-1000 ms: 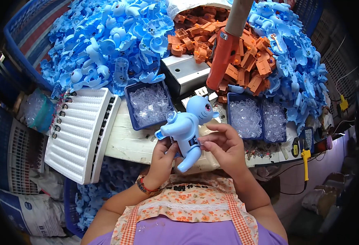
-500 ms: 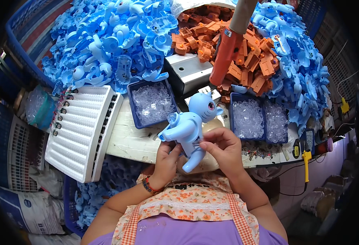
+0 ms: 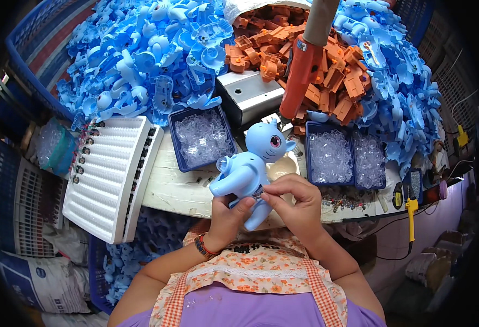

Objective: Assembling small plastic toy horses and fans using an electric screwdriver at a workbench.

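Note:
A light blue toy pony (image 3: 245, 171) with a large painted eye is held tilted in front of me, above the near edge of the table. My left hand (image 3: 228, 219) grips it from below, thumb across the lower body. At its belly, my right hand (image 3: 294, 201) pinches with thumb and forefinger. A small dark or metallic-looking part shows by those fingertips, too small to name. A clear piece (image 3: 224, 164) sticks out at the toy's rear end.
Blue plastic shells (image 3: 157, 54) and orange-brown boxy parts (image 3: 332, 82) are heaped behind. Dark blue trays (image 3: 180, 158) hold clear pieces. An orange electric screwdriver (image 3: 299, 76) hangs above the table. White foam racks (image 3: 108, 174) lean left; a yellow-handled soldering iron (image 3: 411, 218) hangs right.
The toy has shifted slightly left, its head turning a little upright. My left thumb has moved over its lower body, and my right fingers have closed in more tightly at the belly.

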Tool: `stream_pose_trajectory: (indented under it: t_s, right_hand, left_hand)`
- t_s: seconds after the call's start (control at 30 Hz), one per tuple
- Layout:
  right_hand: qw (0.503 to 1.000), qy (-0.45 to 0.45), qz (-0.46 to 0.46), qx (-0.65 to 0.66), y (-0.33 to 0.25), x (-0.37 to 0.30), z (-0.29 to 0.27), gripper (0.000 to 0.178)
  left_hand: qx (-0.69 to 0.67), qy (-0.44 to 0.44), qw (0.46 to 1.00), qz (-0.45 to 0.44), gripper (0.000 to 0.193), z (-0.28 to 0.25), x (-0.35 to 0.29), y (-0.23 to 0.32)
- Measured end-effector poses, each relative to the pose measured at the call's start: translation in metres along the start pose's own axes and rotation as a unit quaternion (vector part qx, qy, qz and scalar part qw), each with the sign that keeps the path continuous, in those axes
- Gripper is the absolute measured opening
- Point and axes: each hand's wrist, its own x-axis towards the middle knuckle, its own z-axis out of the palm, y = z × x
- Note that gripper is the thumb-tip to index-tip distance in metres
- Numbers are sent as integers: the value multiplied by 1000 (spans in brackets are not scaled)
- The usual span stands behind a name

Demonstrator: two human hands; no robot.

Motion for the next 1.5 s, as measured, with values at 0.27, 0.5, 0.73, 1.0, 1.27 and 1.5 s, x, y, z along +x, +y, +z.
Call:
stream_pose_trajectory:
  t_s: [0.27,0.5,0.73,1.0,1.27,1.5]
  right_hand:
    - [1000,-2,-15,21,21,-4,-2,21]
    - [955,-47,129,264,19,-4,0,74]
    - [987,-144,23,61,29,-23,-7,74]
    - [970,-89,20,224,30,-18,-27,112]
    - [978,-177,-47,94,5,-19,-42,88]
    - [975,-157,-145,58,-7,-25,-38,67]
  left_hand:
    - [-29,-21,999,6,64,6,0,4]
    - [10,-103,994,-25,60,-10,-2,6]
    - [158,-175,969,71,63,-14,-6,13]
    - [160,-175,969,69,91,-20,-3,30]
    - [518,-197,761,339,74,-38,13,41]
    - [460,-223,792,335,69,-30,5,47]
